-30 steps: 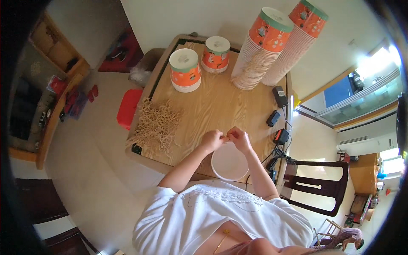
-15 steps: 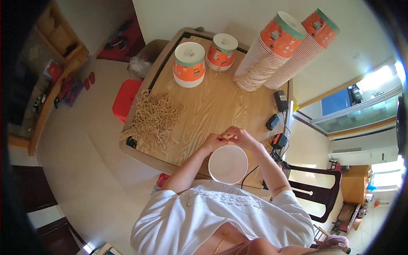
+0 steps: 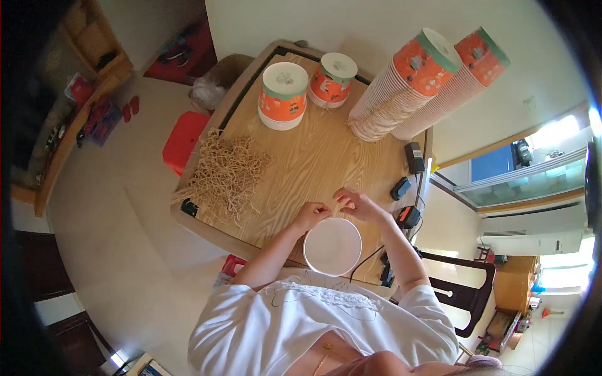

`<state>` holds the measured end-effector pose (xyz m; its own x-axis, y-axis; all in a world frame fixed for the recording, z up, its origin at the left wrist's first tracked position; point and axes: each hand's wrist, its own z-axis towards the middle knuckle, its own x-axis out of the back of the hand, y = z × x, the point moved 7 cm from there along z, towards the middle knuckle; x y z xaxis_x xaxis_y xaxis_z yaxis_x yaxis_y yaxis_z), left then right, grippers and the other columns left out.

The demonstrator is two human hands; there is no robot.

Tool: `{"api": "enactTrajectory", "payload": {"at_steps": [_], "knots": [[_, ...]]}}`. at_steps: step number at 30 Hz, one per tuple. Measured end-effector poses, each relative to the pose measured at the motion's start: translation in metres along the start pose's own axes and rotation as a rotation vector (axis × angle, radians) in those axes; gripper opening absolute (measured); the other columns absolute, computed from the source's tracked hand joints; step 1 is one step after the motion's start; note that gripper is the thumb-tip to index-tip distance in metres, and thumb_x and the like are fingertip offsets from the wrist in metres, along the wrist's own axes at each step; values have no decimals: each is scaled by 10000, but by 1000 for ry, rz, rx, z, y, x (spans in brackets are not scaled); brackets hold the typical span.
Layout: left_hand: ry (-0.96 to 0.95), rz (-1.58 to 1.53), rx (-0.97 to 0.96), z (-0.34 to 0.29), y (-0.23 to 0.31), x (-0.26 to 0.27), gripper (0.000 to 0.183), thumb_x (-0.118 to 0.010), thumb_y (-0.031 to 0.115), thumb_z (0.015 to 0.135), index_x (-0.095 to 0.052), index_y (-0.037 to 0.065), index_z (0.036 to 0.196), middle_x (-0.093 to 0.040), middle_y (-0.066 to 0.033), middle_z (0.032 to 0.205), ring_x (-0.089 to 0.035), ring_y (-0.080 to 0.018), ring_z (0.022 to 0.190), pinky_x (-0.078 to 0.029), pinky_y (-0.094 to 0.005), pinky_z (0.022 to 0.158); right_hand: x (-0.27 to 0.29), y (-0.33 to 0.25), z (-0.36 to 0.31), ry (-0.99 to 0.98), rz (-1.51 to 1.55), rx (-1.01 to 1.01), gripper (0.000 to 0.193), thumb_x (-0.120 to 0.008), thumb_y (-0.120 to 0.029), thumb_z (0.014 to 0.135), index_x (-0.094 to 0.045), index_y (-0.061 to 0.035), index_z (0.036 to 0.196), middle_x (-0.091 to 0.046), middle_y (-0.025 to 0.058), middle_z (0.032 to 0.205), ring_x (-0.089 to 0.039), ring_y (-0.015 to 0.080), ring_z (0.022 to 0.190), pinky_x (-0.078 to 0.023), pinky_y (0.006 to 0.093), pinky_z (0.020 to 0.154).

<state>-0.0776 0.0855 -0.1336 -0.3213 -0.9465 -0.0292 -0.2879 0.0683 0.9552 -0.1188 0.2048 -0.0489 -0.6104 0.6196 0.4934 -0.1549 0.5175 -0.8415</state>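
Note:
A white paper bucket (image 3: pixel 333 247) stands at the near edge of the table, its round opening toward me. My left hand (image 3: pixel 311 215) is at the bucket's far left rim, thumb and fingers pinched together; whatever they hold is too small to make out. Just across from it, above the far rim, my right hand (image 3: pixel 354 204) has its fingers curved and apart, with nothing visible in them. A loose tangle of tan paper twine (image 3: pixel 229 172) lies on the table to the left of my hands.
Two tall stacks of orange-and-green paper buckets lean at the back right, the nearer stack (image 3: pixel 407 84) with twine strands against it. Two short upside-down stacks (image 3: pixel 282 97) stand at the back. Black adapters and cables (image 3: pixel 414 156) line the right edge. A dark chair (image 3: pixel 461 288) stands beside the table.
My hands were close together at the bucket's far rim; they have moved apart. The right hand's fingers have spread, and the left has shifted slightly left and down.

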Motion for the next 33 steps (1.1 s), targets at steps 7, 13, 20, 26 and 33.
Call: {"api": "enactTrajectory", "payload": {"at_steps": [7,13,20,26,33], "knots": [[-18,-44,-7,2,3,-4,138,-634,158,778,-651,22,795,-617,-22,681,-542,-74,627,-444,-237,565,-7,4,0,-54,-138,103,104,-587,-81,792,-578,-22,877,-583,71,752,-567,171,700,-456,283,619],[-24,-48,11,1,7,-5,121,-635,152,780,-648,32,787,-603,-12,663,-526,-66,611,-431,-224,546,-9,29,2,-21,-149,-96,157,-492,-151,868,-567,-20,827,-578,69,730,-556,145,686,-451,283,612],[14,-105,31,1,-8,-2,109,-638,157,787,-642,48,776,-592,4,661,-503,-56,598,-409,-215,524,-14,21,4,19,328,-123,103,-534,-119,854,-595,-36,862,-574,7,708,-558,99,702,-456,237,621],[3,-148,-32,7,-7,-6,120,-635,163,790,-639,44,784,-592,15,671,-503,-57,603,-413,-217,531,-10,37,0,-39,141,-134,116,-554,-122,844,-609,-20,856,-607,32,741,-566,96,661,-463,230,602],[-17,-211,-116,1,-2,13,93,-626,126,779,-587,43,764,-560,13,742,-495,-58,636,-426,-233,571,-24,33,4,13,121,-159,236,-490,-222,884,-553,-16,786,-512,28,618,-488,111,589,-414,264,545]]}}
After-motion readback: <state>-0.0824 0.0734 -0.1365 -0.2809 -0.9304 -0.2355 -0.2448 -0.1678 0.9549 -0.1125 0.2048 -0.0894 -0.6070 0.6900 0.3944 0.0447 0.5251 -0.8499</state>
